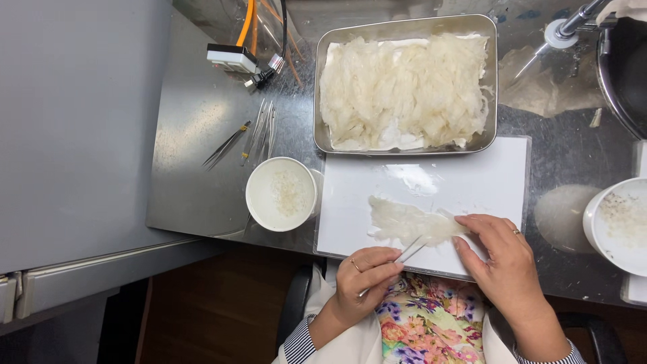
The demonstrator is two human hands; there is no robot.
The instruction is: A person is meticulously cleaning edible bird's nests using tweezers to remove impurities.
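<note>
free: bare white board [485,175] ahead of hands | blocked: metal tray [322,128] behind, cup [281,194] left, bowl [617,226] right

Steel worktop [202,135], glare on surface; grey cabinet [74,121] left; dark brown floor [222,310] near; tap [573,23] and sink rim [617,74] far right.

- Steel tray [321,101] of pale fibrous pieces sits at the counter's far edge.
- White bowl [281,194] stands near the front edge.
- Spare tweezers [259,131] lie behind it.
- Another bowl [617,226] sits at the right edge.
</note>
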